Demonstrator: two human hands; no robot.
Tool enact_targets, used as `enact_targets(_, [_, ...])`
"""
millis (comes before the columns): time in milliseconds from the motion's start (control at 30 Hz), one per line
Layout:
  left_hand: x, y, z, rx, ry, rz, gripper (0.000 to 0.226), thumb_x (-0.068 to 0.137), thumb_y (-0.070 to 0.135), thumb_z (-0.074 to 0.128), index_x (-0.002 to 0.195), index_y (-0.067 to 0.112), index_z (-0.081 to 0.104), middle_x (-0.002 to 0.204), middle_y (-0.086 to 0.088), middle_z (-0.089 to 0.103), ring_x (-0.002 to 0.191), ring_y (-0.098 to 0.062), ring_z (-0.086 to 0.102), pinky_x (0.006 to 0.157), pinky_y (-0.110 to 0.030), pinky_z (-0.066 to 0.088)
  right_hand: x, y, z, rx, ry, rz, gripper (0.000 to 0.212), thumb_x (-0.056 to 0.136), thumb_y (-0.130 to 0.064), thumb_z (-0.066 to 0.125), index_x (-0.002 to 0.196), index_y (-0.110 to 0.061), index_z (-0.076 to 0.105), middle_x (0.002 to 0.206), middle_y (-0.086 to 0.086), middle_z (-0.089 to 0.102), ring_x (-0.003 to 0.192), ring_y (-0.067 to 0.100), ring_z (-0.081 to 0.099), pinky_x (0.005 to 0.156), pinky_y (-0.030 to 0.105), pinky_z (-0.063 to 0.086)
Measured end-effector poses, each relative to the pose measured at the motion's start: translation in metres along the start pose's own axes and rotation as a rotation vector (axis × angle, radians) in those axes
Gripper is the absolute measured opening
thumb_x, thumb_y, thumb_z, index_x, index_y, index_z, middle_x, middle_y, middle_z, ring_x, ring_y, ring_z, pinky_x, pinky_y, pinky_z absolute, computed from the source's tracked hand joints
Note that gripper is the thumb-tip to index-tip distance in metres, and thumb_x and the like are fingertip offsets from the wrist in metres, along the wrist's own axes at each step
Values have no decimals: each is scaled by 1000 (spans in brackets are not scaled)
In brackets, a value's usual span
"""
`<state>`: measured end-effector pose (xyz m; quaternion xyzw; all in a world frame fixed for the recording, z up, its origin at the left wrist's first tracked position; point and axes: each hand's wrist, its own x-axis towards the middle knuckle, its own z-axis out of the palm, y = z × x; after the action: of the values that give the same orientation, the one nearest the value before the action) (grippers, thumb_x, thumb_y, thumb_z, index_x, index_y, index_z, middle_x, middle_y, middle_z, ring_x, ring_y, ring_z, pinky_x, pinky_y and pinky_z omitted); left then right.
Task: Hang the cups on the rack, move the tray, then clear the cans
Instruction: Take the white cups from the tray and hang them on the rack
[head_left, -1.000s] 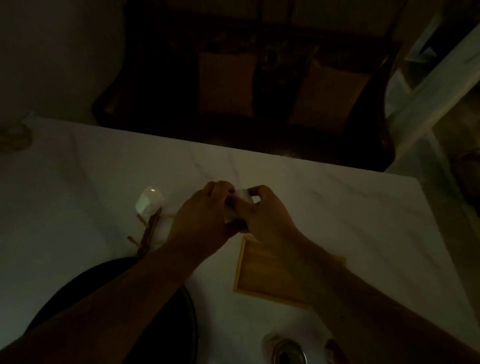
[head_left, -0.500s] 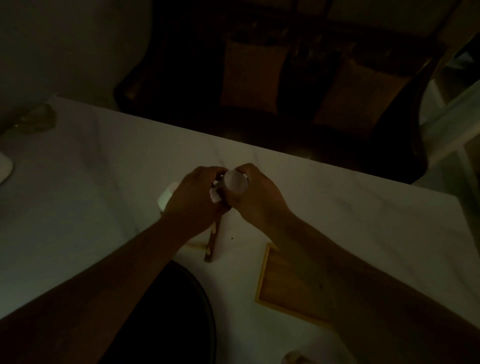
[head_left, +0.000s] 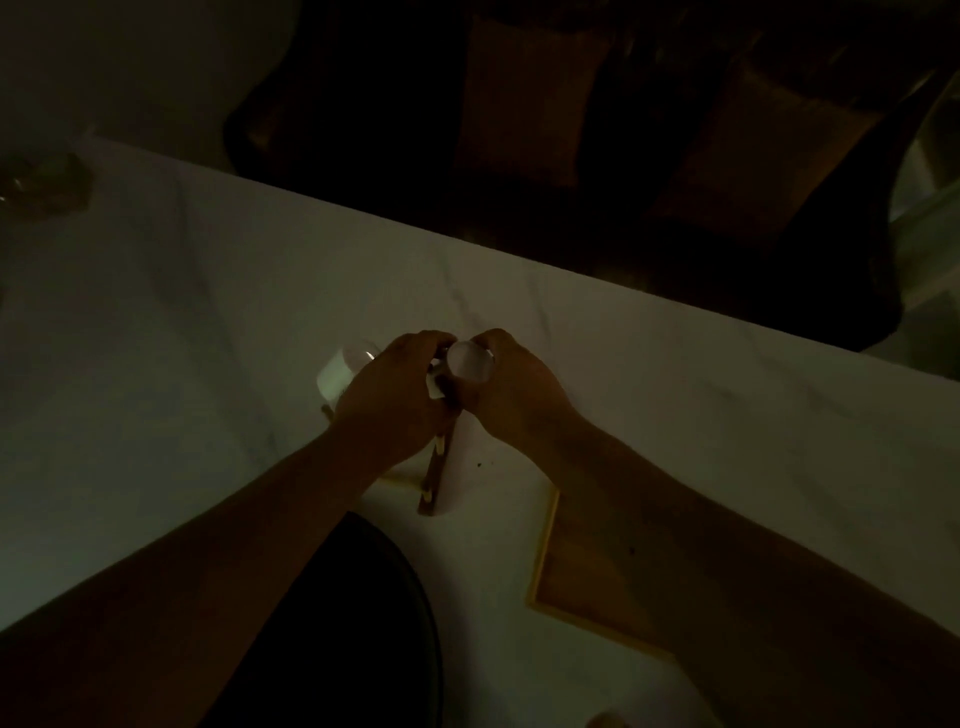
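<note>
The scene is dim. A small wooden cup rack (head_left: 436, 467) stands on the white table, its top hidden by my hands. A white cup (head_left: 340, 371) hangs on the rack's left side. My right hand (head_left: 511, 389) is closed around a second white cup (head_left: 470, 362), held bottom-up at the rack's top. My left hand (head_left: 392, 400) grips the same cup at its handle side, touching the rack. A wooden tray (head_left: 587, 577) lies on the table under my right forearm.
A dark round object (head_left: 363, 623) sits at the near table edge under my left forearm. A glassy item (head_left: 44, 187) rests at the far left. Dark chairs with cushions (head_left: 530, 104) stand beyond the table's far edge. A pale rounded thing (head_left: 605, 719) peeks in at the bottom.
Both hands carried the cup left from above the tray to the top of the rack. The view shifted, so the cans at the bottom left the frame.
</note>
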<state>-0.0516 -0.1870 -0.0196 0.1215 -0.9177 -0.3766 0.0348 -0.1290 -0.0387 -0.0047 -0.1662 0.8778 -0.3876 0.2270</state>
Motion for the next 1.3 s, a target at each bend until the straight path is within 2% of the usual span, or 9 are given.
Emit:
enact_targets(267, [-7,-10,10,10,7,-28,55,84,32,81,133,26,56,128,2,63,107,-14,62,80,-23,45,6,11,16,-20,-23,12,63,84,-53,79,132,-21,54,101,-7,58,80,4,58,65,31,57])
enact_targets(433, [-11,-5,11,4,-34,-66,66,82,29,83,140,22,51,131,-3,63,114,-23,63,94,-40,53,5,13,20,-66,-55,23,62,89,-57,72,134,-18,54,104,-3,60,81,8,60,62,26,49])
enact_targets(500, [-14,-1,9,23,-42,-70,72,80,33,84,142,22,49,132,-5,62,116,-26,62,95,-43,52,3,14,19,-68,-72,21,66,92,-57,68,141,-16,52,113,3,64,98,20,67,70,27,48])
enact_targets(533, [-16,1,8,45,-47,-69,75,80,36,84,145,21,48,135,-7,60,120,-28,60,98,-46,51,2,14,19,-61,-84,26,70,94,-58,66,147,-16,48,126,8,66,111,27,66,80,29,49])
enact_targets(633, [-19,10,3,104,-61,-53,81,82,42,80,150,20,42,147,-10,52,132,-32,50,105,-54,46,-5,14,13,-63,-106,52,78,97,-64,56,159,-20,35,152,13,55,132,34,58,99,36,45])
enact_targets(833, [-27,41,-5,301,-40,55,89,83,55,72,155,18,35,161,-12,36,146,-36,32,115,-55,34,-29,14,-10,-271,-44,-34,80,98,-70,41,163,-27,22,166,12,37,148,37,39,114,51,39])
enact_targets(933, [-31,57,-5,375,-32,137,91,83,64,62,156,17,34,163,-15,32,149,-36,30,117,-57,32,-46,21,-28,-403,5,-102,86,95,-79,28,164,-31,11,172,9,22,158,35,17,123,53,22])
enact_targets(1033, [-35,72,-1,432,-47,173,95,82,70,57,157,17,33,164,-15,31,149,-34,29,117,-55,33,-63,29,-48,-491,3,-130,88,92,-84,18,164,-35,5,175,7,14,160,35,5,124,53,13])
enact_targets(1300, [-45,117,21,538,-63,238,98,82,84,33,158,23,28,167,-10,25,152,-32,23,118,-56,29,-108,60,-107,-750,150,-196,89,92,-85,4,164,-34,1,175,9,9,160,38,-2,125,58,-1])
